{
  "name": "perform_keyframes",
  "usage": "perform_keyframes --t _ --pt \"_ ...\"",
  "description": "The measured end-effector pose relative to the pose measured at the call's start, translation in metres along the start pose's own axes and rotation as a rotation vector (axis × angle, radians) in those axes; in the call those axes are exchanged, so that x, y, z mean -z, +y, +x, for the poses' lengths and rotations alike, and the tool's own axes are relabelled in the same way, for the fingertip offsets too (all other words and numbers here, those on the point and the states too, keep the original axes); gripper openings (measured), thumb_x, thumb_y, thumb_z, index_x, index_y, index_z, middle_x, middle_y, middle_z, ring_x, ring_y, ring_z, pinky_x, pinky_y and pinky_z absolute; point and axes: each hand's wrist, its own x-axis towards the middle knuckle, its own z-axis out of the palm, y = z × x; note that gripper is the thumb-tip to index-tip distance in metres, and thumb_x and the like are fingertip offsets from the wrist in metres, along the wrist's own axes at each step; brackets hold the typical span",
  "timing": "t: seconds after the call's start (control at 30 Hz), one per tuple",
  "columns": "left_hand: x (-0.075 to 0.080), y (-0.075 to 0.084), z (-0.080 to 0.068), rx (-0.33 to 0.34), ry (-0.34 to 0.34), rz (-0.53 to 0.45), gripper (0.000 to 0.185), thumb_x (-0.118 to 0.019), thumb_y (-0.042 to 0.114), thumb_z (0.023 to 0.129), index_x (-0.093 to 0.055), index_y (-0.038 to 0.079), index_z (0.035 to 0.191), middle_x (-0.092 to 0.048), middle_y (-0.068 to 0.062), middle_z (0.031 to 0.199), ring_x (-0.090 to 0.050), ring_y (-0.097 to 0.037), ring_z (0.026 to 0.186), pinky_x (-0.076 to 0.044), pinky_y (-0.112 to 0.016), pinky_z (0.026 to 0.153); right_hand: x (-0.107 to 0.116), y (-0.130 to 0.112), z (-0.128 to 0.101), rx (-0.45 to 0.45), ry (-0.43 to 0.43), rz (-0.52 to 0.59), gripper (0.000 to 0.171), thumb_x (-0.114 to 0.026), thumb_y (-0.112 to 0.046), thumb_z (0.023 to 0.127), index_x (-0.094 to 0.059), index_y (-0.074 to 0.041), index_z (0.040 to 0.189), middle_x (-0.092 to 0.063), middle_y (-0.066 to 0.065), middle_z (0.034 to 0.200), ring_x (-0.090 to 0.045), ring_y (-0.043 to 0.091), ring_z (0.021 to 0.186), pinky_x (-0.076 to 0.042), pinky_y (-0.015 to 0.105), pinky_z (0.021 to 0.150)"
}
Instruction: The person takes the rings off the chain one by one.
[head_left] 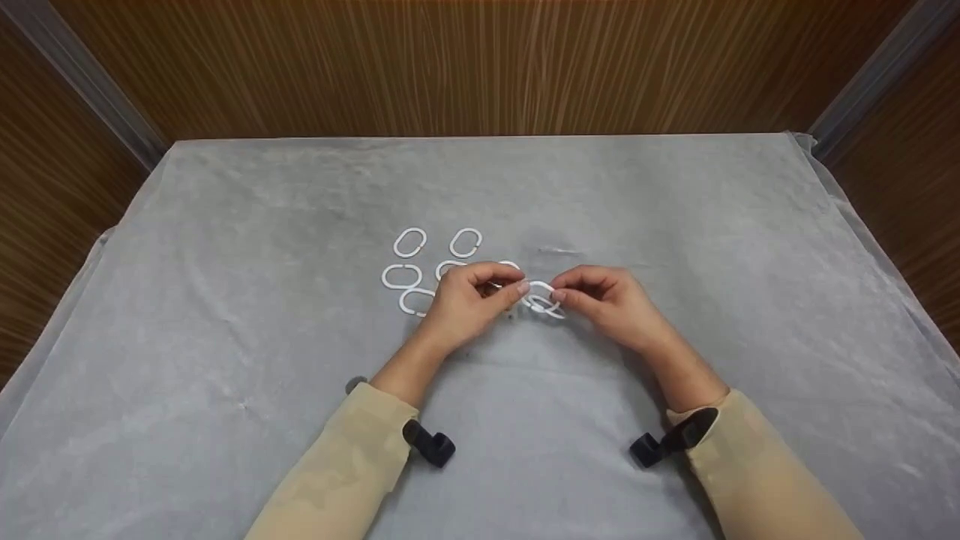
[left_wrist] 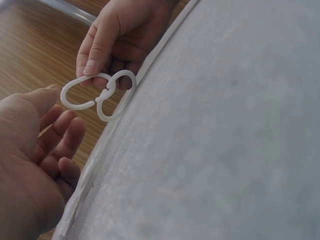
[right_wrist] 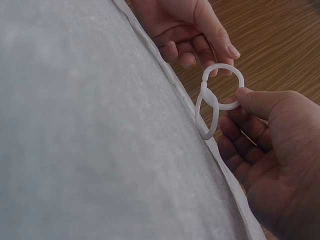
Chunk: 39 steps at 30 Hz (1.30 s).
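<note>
Two white plastic oval rings (head_left: 541, 298) are linked together and held just above the grey cloth between both hands. My left hand (head_left: 517, 289) pinches one end of the pair with thumb and forefinger. My right hand (head_left: 561, 294) pinches the other end. In the left wrist view the linked rings (left_wrist: 95, 95) hang from the right hand's fingertips (left_wrist: 92, 67), with the left thumb (left_wrist: 50, 91) at their end. In the right wrist view the right thumb (right_wrist: 245, 95) presses on the upper ring (right_wrist: 225, 85), and the second ring (right_wrist: 207, 120) dangles below it.
Several loose white rings (head_left: 409, 242) lie on the grey cloth (head_left: 675, 210), to the left of and behind the left hand. The cloth covers the whole table, and wood-panelled walls stand around it. Black wrist mounts (head_left: 431, 444) sit below both sleeves.
</note>
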Motion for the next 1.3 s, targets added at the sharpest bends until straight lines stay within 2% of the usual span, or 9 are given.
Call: perform_keyframes --t 0.17,0.6,0.8,1.0,1.3 --pt "-0.0003 -0.0007 0.0002 -0.018 -0.012 0.048 0.017 -0.082 0.013 0.094 -0.082 0.003 0.107 -0.078 -0.003 0.095 -0.065 -0.01 0.078 -0.052 -0.026 0.072 -0.0001 0.0004 -0.0008 -0.002 0.002 0.004 0.01 -0.077 0.001 0.095 -0.079 0.005 0.104 -0.077 0.012 0.095 -0.067 0.009 0.082 -0.054 0.021 0.072" --pt "-0.0007 -0.0012 -0.0015 -0.005 -0.064 0.034 0.021 -0.082 0.01 0.094 -0.08 -0.003 0.11 -0.077 -0.002 0.096 -0.062 -0.007 0.076 -0.051 -0.022 0.069 -0.0006 -0.0004 -0.0004 -0.015 -0.009 0.008 0.009 -0.077 0.0 0.096 -0.081 0.002 0.104 -0.077 0.015 0.1 -0.069 0.011 0.086 -0.055 0.022 0.076" --pt "-0.0006 -0.0015 -0.002 -0.012 -0.077 0.051 0.017 -0.082 0.009 0.094 -0.081 0.001 0.109 -0.077 -0.004 0.095 -0.061 -0.007 0.075 -0.05 -0.022 0.067 -0.001 0.0003 -0.0002 -0.017 -0.007 0.008 0.009 -0.077 0.002 0.095 -0.081 0.002 0.103 -0.078 0.013 0.098 -0.069 0.01 0.086 -0.055 0.021 0.075" --pt "-0.0004 -0.001 -0.0026 0.003 -0.094 0.087 0.016 -0.081 0.01 0.095 -0.082 0.003 0.109 -0.078 -0.002 0.098 -0.062 -0.006 0.079 -0.05 -0.022 0.07 -0.0015 0.0004 -0.0013 -0.007 0.0 0.005 0.009 -0.077 0.001 0.095 -0.08 0.003 0.104 -0.078 0.011 0.098 -0.069 0.009 0.087 -0.054 0.021 0.077" --pt "-0.001 -0.0005 -0.0019 0.007 -0.086 0.111 0.013 -0.08 0.01 0.096 -0.083 0.003 0.106 -0.076 0.001 0.089 -0.06 -0.005 0.076 -0.048 -0.021 0.068 -0.0002 0.0014 -0.001 -0.01 0.002 -0.008 0.009 -0.078 0.0 0.095 -0.081 0.001 0.104 -0.078 0.01 0.098 -0.07 0.01 0.086 -0.055 0.021 0.076"
